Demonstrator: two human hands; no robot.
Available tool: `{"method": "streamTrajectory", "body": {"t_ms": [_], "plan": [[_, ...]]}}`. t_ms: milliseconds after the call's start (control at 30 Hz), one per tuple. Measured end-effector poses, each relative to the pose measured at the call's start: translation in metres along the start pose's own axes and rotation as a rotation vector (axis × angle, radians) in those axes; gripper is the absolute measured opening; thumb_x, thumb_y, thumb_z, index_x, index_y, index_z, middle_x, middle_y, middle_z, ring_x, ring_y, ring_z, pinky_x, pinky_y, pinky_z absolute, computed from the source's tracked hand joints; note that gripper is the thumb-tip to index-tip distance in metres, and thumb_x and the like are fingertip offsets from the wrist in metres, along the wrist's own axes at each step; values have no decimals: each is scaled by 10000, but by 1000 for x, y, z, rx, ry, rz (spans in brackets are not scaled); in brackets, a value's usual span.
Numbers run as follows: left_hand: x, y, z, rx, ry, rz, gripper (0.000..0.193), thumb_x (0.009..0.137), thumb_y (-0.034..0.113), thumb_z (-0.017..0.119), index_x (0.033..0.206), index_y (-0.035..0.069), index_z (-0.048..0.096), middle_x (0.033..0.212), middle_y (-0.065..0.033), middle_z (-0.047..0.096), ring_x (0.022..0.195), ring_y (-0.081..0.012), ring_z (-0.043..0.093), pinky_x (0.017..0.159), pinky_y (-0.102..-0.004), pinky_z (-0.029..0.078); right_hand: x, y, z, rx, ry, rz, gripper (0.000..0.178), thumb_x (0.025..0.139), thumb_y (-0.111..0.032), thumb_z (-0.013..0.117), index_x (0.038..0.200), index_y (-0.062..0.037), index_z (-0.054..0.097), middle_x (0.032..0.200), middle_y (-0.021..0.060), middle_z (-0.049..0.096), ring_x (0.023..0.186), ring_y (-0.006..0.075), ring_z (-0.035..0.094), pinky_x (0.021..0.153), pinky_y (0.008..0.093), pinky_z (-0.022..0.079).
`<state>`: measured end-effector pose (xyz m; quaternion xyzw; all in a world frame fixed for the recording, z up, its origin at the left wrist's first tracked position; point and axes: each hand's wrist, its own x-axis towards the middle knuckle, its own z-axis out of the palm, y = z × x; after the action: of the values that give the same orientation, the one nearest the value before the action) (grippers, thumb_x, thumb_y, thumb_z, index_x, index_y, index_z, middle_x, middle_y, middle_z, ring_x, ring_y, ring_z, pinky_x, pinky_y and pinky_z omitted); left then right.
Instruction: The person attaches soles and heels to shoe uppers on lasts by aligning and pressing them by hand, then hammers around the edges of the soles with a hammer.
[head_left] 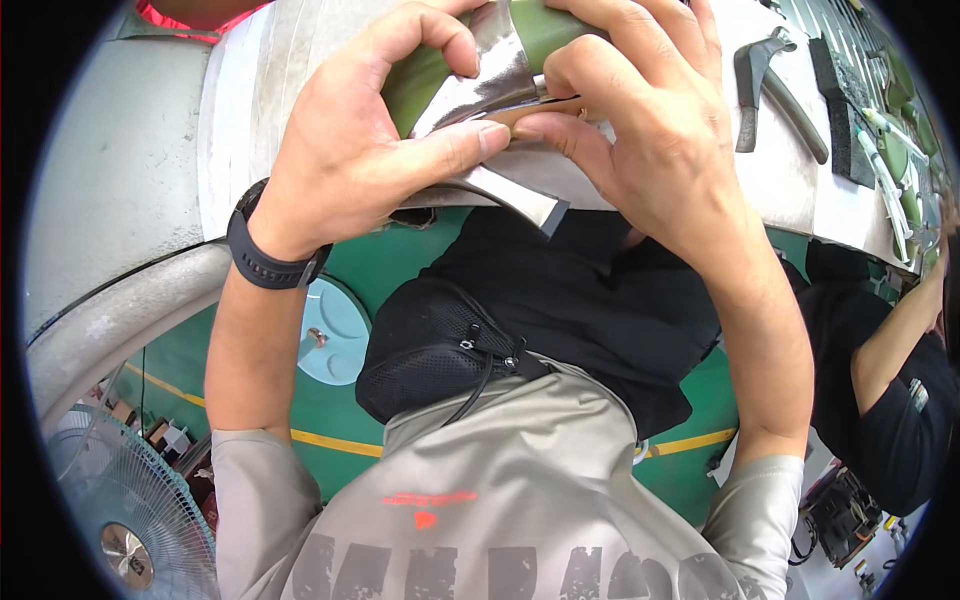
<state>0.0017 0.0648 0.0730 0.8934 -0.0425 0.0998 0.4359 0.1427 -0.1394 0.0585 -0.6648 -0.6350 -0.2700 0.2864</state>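
Both hands are at the work surface's near edge, at a glossy green curved piece [558,40] with a shiny silver band [488,75] across it. My left hand [365,140], closed around the left side, has its bent index finger on the band and its thumb along the lower edge. My right hand [650,120] pinches a thin tan strip [540,112] between thumb and fingers at the piece's lower edge. Below the thumbs, a silver metal strip [515,195] with a dark tip sticks out toward me. The fingers cover the far side of the piece.
A dark forked metal hand tool [775,90] lies right of my right hand, beside a black foam block [842,110]. Slim tubes and green pieces lie farther right, near a person [900,390] in black. Below are a light blue round stool [335,335] and a fan [125,500].
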Motion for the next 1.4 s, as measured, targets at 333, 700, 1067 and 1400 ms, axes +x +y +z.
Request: {"method": "streamTrajectory", "body": {"t_ms": [333, 700, 1067, 1400], "plan": [[15, 29, 0, -185, 2, -300, 365, 786, 105, 857, 1010, 69, 571, 1499, -327, 499, 1421, -298, 470, 1137, -344, 361, 17, -9, -26, 133, -237, 109, 293, 767, -138, 830, 954, -62, 617, 1317, 187, 588, 1289, 422, 537, 1052, 706, 362], [26, 19, 2, 51, 26, -82, 727, 782, 175, 873, 1403, -24, 549, 1431, -172, 578, 1316, -262, 558, 1155, -386, 399, -11, 36, -24, 8, -175, 196, 702, 720, -228, 921, 1335, -58, 631, 1421, 230, 551, 1351, 462, 493, 1099, 517, 453], [43, 23, 10, 8, -66, -231, 716, 832, 202, 860, 1432, -24, 542, 1319, -141, 641, 1237, -206, 592, 1088, -338, 446, 12, 22, -40, 191, -229, 366, 634, 742, -210, 906, 1303, -57, 652, 1355, 219, 587, 1290, 433, 545, 1074, 501, 459], [33, 23, 20, 361, -3, 46, 713, 920, 254, 776, 1478, -52, 455, 1407, -228, 550, 1300, -376, 554, 1114, -404, 423, -76, 68, -44, -122, 83, 683, 416, 917, -166, 755, 1294, -20, 656, 1311, 220, 637, 1216, 398, 600, 1030, 482, 484]]}}
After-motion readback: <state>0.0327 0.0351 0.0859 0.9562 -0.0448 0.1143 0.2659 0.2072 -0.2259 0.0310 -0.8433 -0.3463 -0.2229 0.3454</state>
